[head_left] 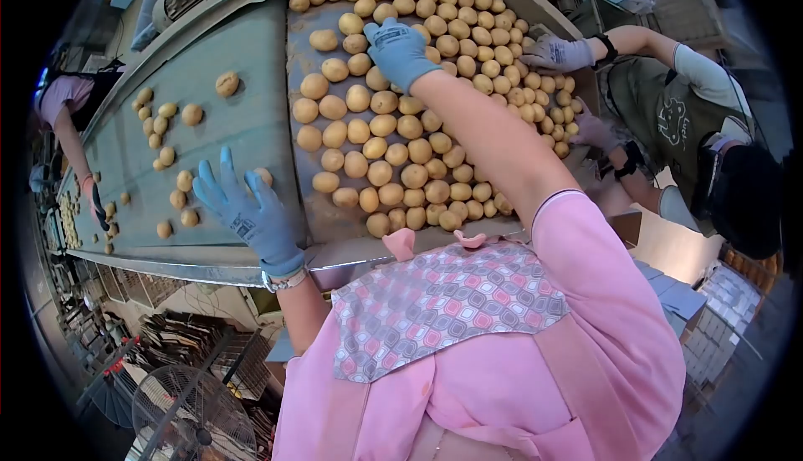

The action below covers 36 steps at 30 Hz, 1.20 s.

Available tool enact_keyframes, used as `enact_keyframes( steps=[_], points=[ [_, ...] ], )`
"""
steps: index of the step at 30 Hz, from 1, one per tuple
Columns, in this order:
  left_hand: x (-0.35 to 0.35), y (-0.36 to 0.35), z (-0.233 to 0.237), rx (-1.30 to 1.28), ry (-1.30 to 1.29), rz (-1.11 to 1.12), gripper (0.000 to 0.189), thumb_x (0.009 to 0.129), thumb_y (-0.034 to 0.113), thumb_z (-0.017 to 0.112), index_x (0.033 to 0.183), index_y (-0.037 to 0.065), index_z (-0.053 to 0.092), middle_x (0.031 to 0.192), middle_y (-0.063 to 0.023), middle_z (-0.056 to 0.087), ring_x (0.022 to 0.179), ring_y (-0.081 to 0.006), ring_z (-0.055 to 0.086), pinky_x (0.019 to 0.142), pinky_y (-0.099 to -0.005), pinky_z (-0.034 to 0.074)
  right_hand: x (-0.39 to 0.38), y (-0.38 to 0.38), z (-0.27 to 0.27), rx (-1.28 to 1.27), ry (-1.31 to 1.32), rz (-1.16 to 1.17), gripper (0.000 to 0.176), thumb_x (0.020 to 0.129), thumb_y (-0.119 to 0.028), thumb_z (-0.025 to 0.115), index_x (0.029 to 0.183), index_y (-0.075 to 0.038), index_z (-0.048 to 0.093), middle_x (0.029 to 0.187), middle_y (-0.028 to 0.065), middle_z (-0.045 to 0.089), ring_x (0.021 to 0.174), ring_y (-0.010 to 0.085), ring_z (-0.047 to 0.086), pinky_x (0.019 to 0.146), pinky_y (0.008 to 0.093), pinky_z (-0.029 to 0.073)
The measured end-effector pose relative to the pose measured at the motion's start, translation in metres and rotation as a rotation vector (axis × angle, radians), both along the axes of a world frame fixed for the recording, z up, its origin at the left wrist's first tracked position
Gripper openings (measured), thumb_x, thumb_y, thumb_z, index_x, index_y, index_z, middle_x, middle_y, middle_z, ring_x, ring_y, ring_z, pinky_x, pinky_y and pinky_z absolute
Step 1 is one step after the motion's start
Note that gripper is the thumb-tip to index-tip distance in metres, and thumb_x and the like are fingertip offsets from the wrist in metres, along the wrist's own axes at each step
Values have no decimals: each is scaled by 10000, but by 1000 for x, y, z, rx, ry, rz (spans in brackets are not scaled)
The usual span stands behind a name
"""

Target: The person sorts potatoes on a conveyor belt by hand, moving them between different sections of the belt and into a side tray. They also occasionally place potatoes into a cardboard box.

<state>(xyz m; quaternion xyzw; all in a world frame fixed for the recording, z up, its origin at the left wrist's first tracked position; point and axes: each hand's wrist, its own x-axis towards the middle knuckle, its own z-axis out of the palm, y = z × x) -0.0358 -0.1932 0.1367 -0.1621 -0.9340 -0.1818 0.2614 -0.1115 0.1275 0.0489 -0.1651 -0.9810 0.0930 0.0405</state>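
Round yellow-brown potatoes lie in a dense layer on a metal tray. My right hand, in a blue glove, reaches over the upper part of this layer. Its fingers are curled down among the potatoes, and whatever lies under the palm is hidden. Over the green conveyor belt, my left hand, also blue-gloved, has its fingers spread and holds nothing visible. One potato shows beside its fingers. More loose potatoes are scattered on the belt to the left of that hand.
A co-worker's gloved hand rests at the tray's right side, with their other hand lower down. At far left another person's gloved hand reaches over the belt. A metal rim runs along the near edge; a fan stands below.
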Motion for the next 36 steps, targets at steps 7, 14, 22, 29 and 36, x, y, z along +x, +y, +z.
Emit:
enact_keyframes(
  steps=[7, 14, 22, 29, 36],
  points=[
    [-8, 1, -3, 150, -2, -74, 469, 999, 124, 602, 1465, 74, 621, 1573, -213, 490, 1485, -414, 402, 1225, -540, 303, 24, 130, 24, 311, 485, 614, 185, 933, -151, 703, 1115, -178, 723, 1004, 75, 694, 790, 165, 678, 670, 365, 562],
    [-8, 6, -3, 88, 16, -140, 476, 963, 115, 628, 1438, 88, 644, 1548, -214, 510, 1475, -464, 389, 1209, -571, 314, 71, 158, 98, 697, 506, 267, 233, 961, -97, 641, 1177, -152, 707, 1103, 75, 719, 957, 238, 700, 794, 398, 586],
    [17, 43, 10, -218, -353, -756, 532, 856, 131, 746, 1380, 216, 705, 1575, -138, 500, 1483, -456, 388, 1218, -601, 307, 23, 151, -33, 280, 56, -70, 303, 942, -143, 669, 1228, -229, 719, 1197, 61, 727, 1102, 295, 693, 879, 436, 576],
    [-6, 22, -15, -311, -165, -314, 471, 911, 54, 676, 1369, 161, 703, 1570, -151, 514, 1426, -422, 467, 1185, -536, 378, -7, 137, -29, 267, -129, -84, 373, 897, -229, 775, 1267, -224, 724, 1320, 74, 710, 1253, 329, 646, 972, 478, 563],
    [21, 55, 1, 378, -388, -496, 634, 948, 107, 735, 1522, -10, 492, 1559, -219, 511, 1377, -411, 523, 1119, -513, 471, 52, 103, 19, 222, 410, -25, 247, 973, -278, 727, 1190, -160, 725, 1127, 63, 732, 1052, 256, 709, 889, 416, 557]
  ],
)
